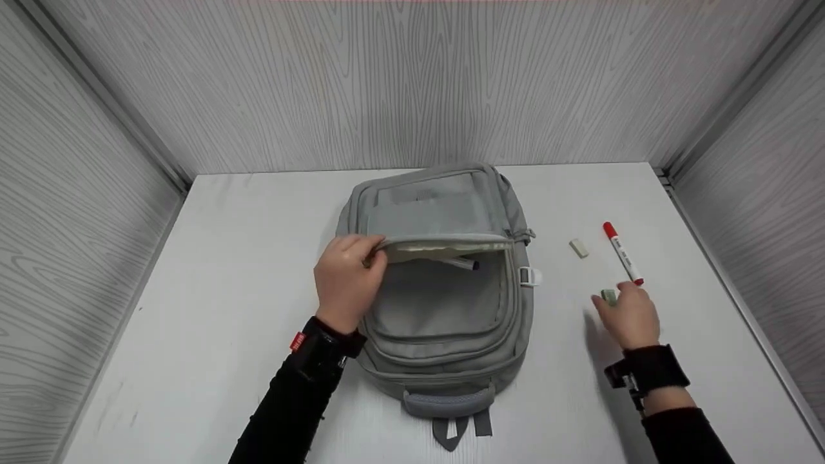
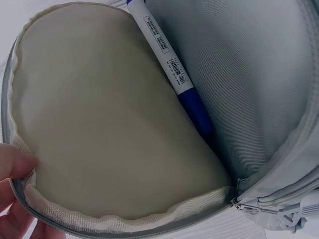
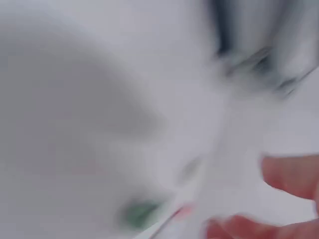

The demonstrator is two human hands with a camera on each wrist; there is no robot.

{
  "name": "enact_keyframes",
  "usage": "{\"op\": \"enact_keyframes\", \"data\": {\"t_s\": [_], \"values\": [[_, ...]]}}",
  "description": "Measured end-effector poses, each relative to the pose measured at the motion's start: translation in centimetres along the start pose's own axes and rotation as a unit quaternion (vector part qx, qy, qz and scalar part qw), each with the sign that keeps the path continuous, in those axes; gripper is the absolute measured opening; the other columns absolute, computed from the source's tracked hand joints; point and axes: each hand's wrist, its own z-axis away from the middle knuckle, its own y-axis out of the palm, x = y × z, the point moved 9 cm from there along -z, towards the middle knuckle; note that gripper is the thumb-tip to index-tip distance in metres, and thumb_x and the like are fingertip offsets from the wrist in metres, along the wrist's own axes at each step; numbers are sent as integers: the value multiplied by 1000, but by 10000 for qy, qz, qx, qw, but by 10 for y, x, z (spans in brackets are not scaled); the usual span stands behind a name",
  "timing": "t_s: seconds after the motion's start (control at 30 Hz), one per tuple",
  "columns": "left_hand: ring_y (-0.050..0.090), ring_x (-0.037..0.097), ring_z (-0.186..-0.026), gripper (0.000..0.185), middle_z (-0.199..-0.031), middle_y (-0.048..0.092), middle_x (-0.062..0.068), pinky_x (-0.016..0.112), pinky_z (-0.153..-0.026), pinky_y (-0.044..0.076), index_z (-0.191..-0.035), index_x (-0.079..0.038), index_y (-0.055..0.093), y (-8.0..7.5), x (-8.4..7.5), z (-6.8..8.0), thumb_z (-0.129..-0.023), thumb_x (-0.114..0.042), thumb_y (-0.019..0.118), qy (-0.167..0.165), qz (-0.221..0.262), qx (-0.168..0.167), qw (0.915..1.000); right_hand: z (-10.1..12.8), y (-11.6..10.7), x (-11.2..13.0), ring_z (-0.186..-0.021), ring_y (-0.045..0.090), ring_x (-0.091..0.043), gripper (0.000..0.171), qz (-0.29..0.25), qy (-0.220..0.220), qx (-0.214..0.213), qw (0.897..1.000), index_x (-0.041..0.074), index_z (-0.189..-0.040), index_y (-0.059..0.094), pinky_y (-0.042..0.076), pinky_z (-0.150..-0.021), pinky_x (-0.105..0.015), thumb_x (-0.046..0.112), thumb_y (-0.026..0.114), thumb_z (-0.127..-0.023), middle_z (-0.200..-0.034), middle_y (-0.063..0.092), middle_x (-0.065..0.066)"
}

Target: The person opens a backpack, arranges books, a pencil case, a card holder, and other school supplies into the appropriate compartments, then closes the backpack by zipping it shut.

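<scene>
Nearest the camera, a grey backpack (image 1: 445, 296) is laid flat at the middle of the white table (image 1: 213, 309), its carry handle towards the near edge. Its front pocket is held agape by the left hand (image 1: 347, 280), whose fingers are curled round the pocket's upper lip at the bag's left side; a fingertip (image 2: 14, 164) is seen pressed on the cream lining (image 2: 104, 129) in the left wrist view. Inside that pocket a blue marker (image 2: 172, 74) is lodged between lining and grey outer panel, its tip showing at the opening (image 1: 465, 263).

Well to the right of the bag, the right hand (image 1: 628, 316) is lowered over the surface with its fingers bent round a small green eraser (image 1: 609, 296); it seems to be pinched, though the right wrist view is too blurred to confirm. Just beyond those fingertips a red marker (image 1: 622, 253) is laid towards the far right corner, and a pale eraser (image 1: 579, 247) sits just left of it.
</scene>
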Motion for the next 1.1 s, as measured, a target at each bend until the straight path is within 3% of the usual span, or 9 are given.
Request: {"op": "enact_keyframes", "data": {"t_s": [0.17,0.37,0.47,0.57,0.7,0.8,0.87,0.97,1.1], "values": [[63,24,-76,13,-80,71,9,35,-67,52,-93,-4,78,-1,0,0,-84,-3,68,11,19,-9,10000,-2,16,-54,-60,54,-27,41,443,686,864,9929,-9,-79,56,43,-49,-34,30,58,-93,-70,58,-21],[64,24,-76,14,-80,71,9,36,-68,52,-93,-4,78,-1,-1,-2,-82,-2,68,-4,37,-11,10000,-7,13,-44,-53,50,-19,33,346,562,797,9946,-2,-69,56,37,-46,-29,21,55,-92,-59,55,-9],[64,24,-76,14,-79,71,9,35,-68,52,-93,-4,78,-2,-1,-1,-82,-2,69,2,14,-26,10000,-2,-1,-2,-57,53,-20,31,43,74,444,9990,-4,-76,61,38,-50,-29,21,58,-94,-66,60,-13],[64,24,-75,14,-79,71,9,35,-68,52,-92,-4,78,-3,0,0,-81,-2,69,12,2,-62,10000,16,-19,73,-64,57,-24,21,-402,-1076,-152,9933,-5,-83,65,43,-57,-33,14,65,-91,-75,65,-17],[64,24,-76,14,-79,71,9,35,-68,52,-93,-4,78,-4,0,0,-82,-2,69,0,-8,-82,10000,53,-16,183,-68,60,-28,16,-223,-2906,-638,9544,1,-79,65,49,-59,-41,12,76,-81,-76,63,-14],[64,24,-76,13,-80,71,9,35,-68,52,-93,-4,78,-4,0,0,-82,-3,70,-37,-8,-42,10000,69,8,234,-67,61,-31,21,393,-3773,-826,9215,4,-76,65,51,-56,-44,17,81,-77,-74,63,-12],[64,23,-76,14,-80,72,9,35,-68,52,-92,-5,78,-4,0,1,-82,-3,69,-68,-14,2,10000,71,26,251,-68,63,-32,22,807,-4013,-938,9076,5,-76,65,51,-56,-45,19,81,-77,-75,65,-12],[64,23,-75,14,-80,72,8,34,-67,52,-92,-6,78,-3,0,2,-82,-2,69,-86,-30,60,9999,68,46,257,-72,64,-33,25,1195,-4106,-1063,8977,4,-76,65,53,-58,-45,21,83,-77,-79,67,-12],[64,22,-74,14,-79,72,7,34,-66,52,-91,-6,78,-3,0,3,-81,-3,69,-93,-48,74,9999,63,53,251,-78,67,-33,24,993,-4024,-916,9054,4,-83,69,54,-60,-45,24,81,-80,-84,70,-14]]}}
